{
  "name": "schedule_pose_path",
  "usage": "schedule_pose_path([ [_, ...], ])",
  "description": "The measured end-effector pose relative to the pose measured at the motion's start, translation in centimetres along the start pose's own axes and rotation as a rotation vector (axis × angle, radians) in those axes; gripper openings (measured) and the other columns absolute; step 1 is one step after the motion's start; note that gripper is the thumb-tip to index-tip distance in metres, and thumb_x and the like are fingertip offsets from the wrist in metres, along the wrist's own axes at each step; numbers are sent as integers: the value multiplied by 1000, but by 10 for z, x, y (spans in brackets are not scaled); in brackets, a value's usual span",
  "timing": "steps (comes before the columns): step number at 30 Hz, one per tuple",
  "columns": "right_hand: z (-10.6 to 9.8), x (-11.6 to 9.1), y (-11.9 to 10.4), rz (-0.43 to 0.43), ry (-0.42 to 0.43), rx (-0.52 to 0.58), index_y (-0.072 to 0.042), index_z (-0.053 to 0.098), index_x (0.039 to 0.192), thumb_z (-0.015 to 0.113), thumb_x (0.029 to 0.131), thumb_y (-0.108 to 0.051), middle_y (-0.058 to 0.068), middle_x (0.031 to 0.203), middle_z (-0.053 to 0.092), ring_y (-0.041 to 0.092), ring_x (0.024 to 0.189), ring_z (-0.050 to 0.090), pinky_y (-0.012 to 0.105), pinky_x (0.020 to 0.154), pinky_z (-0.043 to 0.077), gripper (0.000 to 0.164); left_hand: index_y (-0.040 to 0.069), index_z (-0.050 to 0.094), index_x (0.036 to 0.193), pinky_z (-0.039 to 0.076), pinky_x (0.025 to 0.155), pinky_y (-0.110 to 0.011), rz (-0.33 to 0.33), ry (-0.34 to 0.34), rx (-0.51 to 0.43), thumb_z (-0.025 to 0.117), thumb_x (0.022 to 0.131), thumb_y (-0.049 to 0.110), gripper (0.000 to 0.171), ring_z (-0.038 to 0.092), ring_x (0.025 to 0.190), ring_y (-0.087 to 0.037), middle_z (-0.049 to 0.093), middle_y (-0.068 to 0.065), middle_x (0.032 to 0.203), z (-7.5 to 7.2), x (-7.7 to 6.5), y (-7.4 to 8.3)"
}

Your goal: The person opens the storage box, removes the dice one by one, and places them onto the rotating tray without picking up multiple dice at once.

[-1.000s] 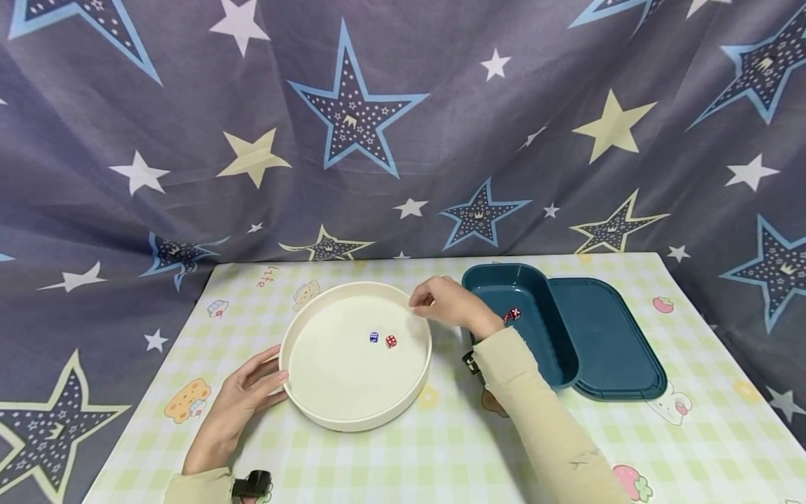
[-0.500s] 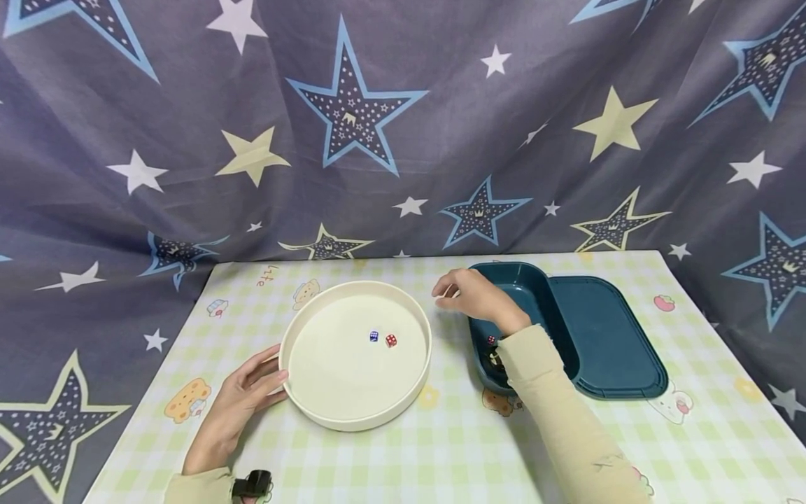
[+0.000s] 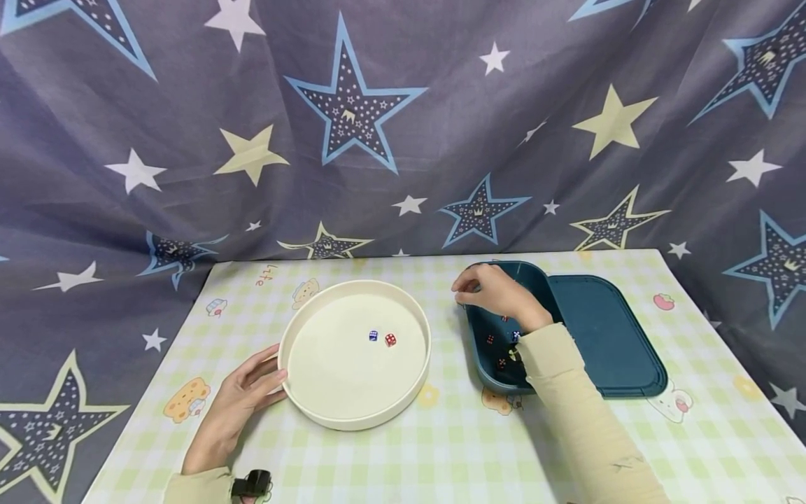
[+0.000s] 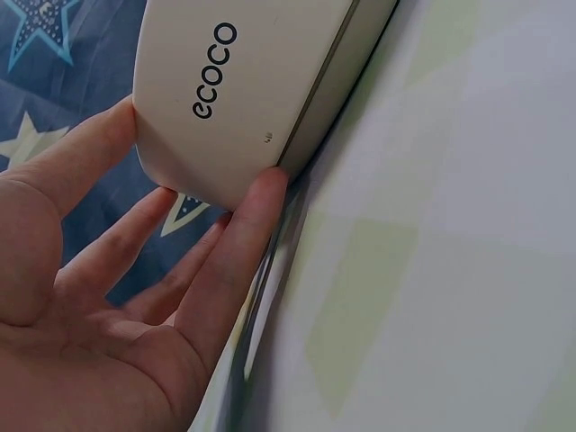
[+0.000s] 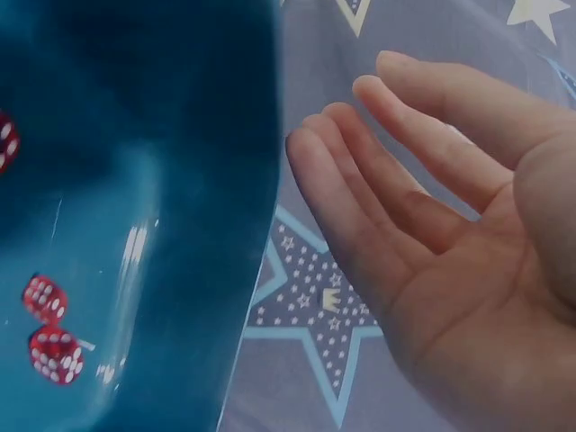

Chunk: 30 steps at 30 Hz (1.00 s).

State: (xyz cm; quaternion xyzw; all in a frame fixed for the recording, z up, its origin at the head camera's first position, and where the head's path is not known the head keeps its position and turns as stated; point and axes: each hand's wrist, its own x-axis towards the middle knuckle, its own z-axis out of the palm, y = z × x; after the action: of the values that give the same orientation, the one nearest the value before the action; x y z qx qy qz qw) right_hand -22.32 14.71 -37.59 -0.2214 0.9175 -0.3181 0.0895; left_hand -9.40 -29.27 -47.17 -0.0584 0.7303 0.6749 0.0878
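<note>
Star-printed curtain (image 3: pixel 403 42) fills the upper frame, checked table (image 3: pixel 315 469) below. At lower left, my left grip (image 3: pixel 242 399) is spread, fingertips just touching the cream tray (image 3: pixel 355 424); inside, right of its middle, sit a blue die (image 3: pixel 373 336) and a red die (image 3: pixel 390 340). Right of centre, my right grip (image 3: pixel 496 290) hangs loosely bent over the teal box (image 3: pixel 497 385), apparently empty. Watch out: one careless left-hand push could skid that tray and tumble both dice, and a low right sleeve (image 3: pixel 554 353) could snag the box wall!

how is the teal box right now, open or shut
Open: red dice show inside the teal box, its lid off to the right.
</note>
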Motion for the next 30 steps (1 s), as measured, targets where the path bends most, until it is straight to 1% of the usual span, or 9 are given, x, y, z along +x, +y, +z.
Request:
schedule_pose_path([
  [4,-4,-4,8,5,-6,7,-2,72,111,68,95,-13,10,102,72,23,84,65,30,62,55,20,11,36,153,60,92,-31,1,-1,-2,67,96,20,65,65,111,-8,49,-11,142,0,0,1],
  [5,-5,-5,11,3,-10,3,-2,72,112,68,95,-12,10,103,72,23,84,65,29,63,55,20,11,36,153,60,92,-31,1,-1,-3,67,96,20,65,65,111,-8,49,-10,141,0,0,1],
  [8,-7,-8,18,5,-15,1,-3,72,113,67,96,-12,11,104,71,24,84,65,31,62,55,20,11,37,153,60,92,-31,-1,0,-2,67,96,20,65,65,111,-8,50,-10,141,0,0,1],
  [13,-9,-13,27,4,3,-17,-3,73,112,67,95,-12,12,106,71,23,86,65,34,70,57,19,11,37,153,60,92,-31,-5,3,4,68,96,21,66,65,111,-8,49,-10,141,0,0,0],
  [18,-9,-17,35,19,11,-22,0,72,112,68,95,-11,13,106,72,23,80,65,33,67,57,21,10,36,153,60,91,-31,-3,5,0,68,96,20,66,65,110,-7,51,-7,139,0,0,-1],
  [22,-10,-21,40,38,9,-15,2,72,111,68,94,-10,14,104,72,26,79,66,32,66,57,21,9,36,153,60,91,-31,2,1,-6,67,96,19,66,65,110,-6,52,-5,138,0,0,-1],
  [25,-10,-23,44,58,7,-12,1,72,110,68,95,-10,13,103,72,26,78,67,31,65,57,20,10,36,153,60,92,-30,1,0,-1,67,97,20,66,65,109,-6,50,-7,139,0,0,-1],
  [28,-9,-25,50,68,4,-17,2,72,109,68,94,-10,13,102,72,22,78,67,32,66,57,20,10,35,154,60,92,-30,-1,-4,3,67,97,21,66,65,109,-6,48,-9,141,0,0,-1],
  [30,-8,-26,54,73,1,-13,3,71,109,68,94,-10,14,101,73,23,78,68,34,67,58,20,10,35,154,60,92,-31,-2,-4,0,67,97,20,66,65,109,-6,48,-10,142,0,0,-1],
])
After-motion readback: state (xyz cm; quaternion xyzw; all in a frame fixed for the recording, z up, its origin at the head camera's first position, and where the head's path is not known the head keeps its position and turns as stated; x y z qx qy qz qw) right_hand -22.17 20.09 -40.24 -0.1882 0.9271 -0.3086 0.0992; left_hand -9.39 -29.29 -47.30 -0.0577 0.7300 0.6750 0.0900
